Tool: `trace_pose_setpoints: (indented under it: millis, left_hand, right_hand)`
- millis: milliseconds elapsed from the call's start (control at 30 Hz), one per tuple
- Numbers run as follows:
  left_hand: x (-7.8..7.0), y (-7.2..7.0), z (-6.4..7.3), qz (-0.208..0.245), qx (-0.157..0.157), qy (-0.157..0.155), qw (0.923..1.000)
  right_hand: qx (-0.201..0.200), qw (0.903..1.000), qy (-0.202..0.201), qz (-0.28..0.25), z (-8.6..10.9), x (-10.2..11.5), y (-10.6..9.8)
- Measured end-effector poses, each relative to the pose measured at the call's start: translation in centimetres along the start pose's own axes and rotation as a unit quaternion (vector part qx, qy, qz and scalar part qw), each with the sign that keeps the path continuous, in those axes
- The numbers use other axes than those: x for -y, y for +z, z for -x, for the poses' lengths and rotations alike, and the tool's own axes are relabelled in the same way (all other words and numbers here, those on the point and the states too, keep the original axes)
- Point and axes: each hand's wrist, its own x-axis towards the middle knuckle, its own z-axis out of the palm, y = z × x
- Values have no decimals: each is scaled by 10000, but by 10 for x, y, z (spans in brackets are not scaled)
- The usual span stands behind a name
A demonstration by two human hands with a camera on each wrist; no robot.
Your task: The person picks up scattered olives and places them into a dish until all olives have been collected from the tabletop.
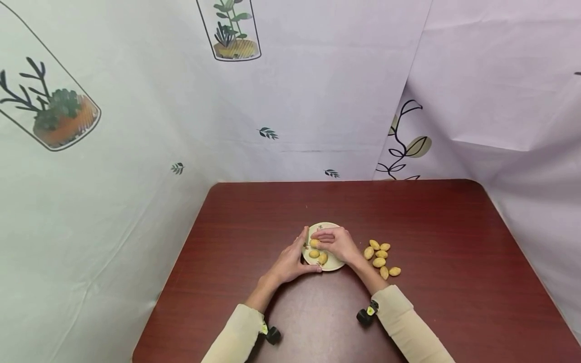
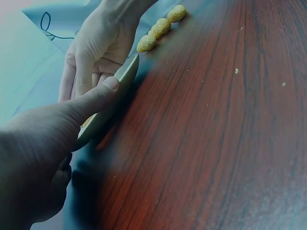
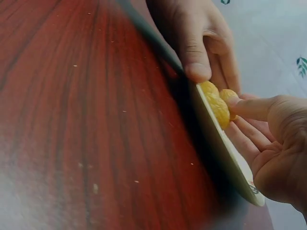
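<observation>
A small round cream plate (image 1: 334, 262) with dark markings lies on the table. My left hand (image 1: 288, 259) grips its left side, thumb along the near rim and fingers on the far left edge. Over the plate, my right hand (image 1: 337, 245) pinches a yellow wrinkled oval piece (image 1: 314, 243) between thumb and fingertips; in the right wrist view the pinched piece (image 3: 229, 97) is right beside others on the plate. Two more yellow pieces (image 1: 323, 258) rest near the plate's front left. In the left wrist view the left thumb (image 2: 96, 98) lies across the rim.
Several similar yellow pieces (image 1: 379, 262) lie loose on the dark red table (image 1: 254, 217), right of the plate by the right forearm. A white patterned cloth (image 1: 317, 101) hangs behind and beside the table. Both wrists wear small black cameras (image 1: 273, 335).
</observation>
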Motion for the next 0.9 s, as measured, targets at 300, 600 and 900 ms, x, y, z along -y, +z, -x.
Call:
trace_pose_setpoints:
  millis: [300, 600, 900]
  left_hand:
    - [1, 2, -1, -24, -46, 58, 10000]
    - [2, 2, -2, -27, -41, 59, 10000]
    - [2, 2, -1, -45, -40, 77, 10000]
  right_hand:
    - [321, 9995, -58, 15, 1, -4, 5]
    - [407, 9991, -88, -121, 0, -6, 6]
    - [412, 9991, -90, -98, 1, -4, 5]
